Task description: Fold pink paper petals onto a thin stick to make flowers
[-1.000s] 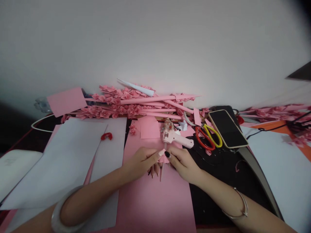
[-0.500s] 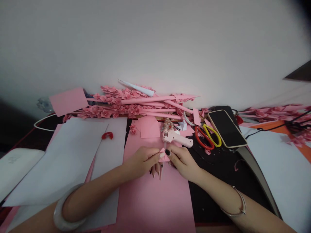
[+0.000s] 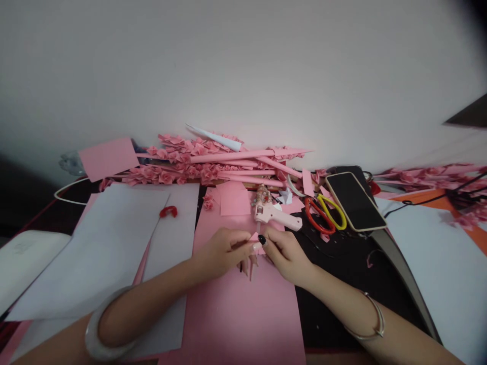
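Both hands meet over a large pink paper sheet (image 3: 243, 314), pinching a small folded piece of pink paper (image 3: 254, 237) between them. My left hand (image 3: 228, 252) is closed on its left side, thumb pressed on the paper and other fingers curled beneath. From the right, my right hand (image 3: 285, 253) grips the same piece with thumb and index finger. A thin stick-like thing points down below the fingers; the hands partly hide it. Just beyond the fingertips lies a pale pink glue gun (image 3: 279, 215). Small pink paper squares (image 3: 235, 198) are stacked behind my left hand.
Pink paper flower stems (image 3: 213, 165) are piled along the wall. Scissors with red and yellow handles (image 3: 325, 214) and a phone (image 3: 355, 201) lie to the right. White sheets (image 3: 95, 243) cover the left side, with a red curved object (image 3: 168, 212) on them.
My left thumb has shifted slightly to the right over the folded paper, and less of the paper shows. The fingers beneath have moved a little to the right.
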`<state>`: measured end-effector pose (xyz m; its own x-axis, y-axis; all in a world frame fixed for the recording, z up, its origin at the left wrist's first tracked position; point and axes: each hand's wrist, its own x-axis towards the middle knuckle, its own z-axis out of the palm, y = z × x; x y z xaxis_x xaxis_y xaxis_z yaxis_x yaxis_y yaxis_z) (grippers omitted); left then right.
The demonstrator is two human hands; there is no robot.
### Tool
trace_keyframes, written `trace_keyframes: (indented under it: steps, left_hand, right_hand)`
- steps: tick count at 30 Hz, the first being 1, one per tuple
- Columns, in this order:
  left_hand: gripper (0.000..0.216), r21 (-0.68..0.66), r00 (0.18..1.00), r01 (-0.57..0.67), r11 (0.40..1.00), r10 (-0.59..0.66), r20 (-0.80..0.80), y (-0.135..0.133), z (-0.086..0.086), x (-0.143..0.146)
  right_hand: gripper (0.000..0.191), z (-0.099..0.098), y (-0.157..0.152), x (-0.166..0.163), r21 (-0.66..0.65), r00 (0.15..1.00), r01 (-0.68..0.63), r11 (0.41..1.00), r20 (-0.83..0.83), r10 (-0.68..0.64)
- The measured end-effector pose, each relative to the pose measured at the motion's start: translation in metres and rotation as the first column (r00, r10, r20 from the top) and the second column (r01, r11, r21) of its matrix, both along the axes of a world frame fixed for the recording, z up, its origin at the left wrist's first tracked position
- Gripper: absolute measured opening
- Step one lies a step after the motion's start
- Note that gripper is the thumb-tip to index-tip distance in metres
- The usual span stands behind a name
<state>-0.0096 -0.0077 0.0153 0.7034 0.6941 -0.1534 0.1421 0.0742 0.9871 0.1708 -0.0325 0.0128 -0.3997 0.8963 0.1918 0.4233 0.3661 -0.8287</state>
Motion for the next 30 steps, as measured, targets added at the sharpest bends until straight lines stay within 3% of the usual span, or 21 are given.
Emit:
trace_keyframes:
  steps: [5,11,16,21,30]
  left_hand:
    - [0.025,-0.100,0.999,-0.001,0.995,0.004,0.032,-0.0001,-0.0006,-0.0011]
    - [0.030,-0.180,0.991,-0.112,0.977,0.122,0.047,0.0049,-0.0019,0.0007]
    - [0.030,-0.174,0.988,-0.145,0.974,0.153,0.036,0.0055,-0.0036,0.0027]
    - [0.029,-0.149,0.990,-0.138,0.979,0.142,0.020,0.0039,-0.0052,0.0019]
    - [0.023,-0.219,0.987,-0.140,0.966,0.154,0.048,0.0056,-0.0069,0.0027]
  right_hand:
    - [0.029,-0.0019,-0.0011,-0.0004,-0.002,1.000,-0.011,1.000,-0.018,0.011]
    - [0.004,-0.0044,-0.0032,0.0007,0.125,0.984,0.174,0.977,-0.065,-0.167]
    - [0.019,-0.0015,-0.0004,-0.0011,0.256,0.990,0.138,0.957,-0.037,-0.133]
    - [0.013,-0.0022,0.0039,-0.0012,0.209,0.985,0.171,0.963,-0.069,-0.160]
    - [0.008,0.0008,0.0045,-0.0017,0.211,0.960,0.259,0.943,-0.161,-0.228]
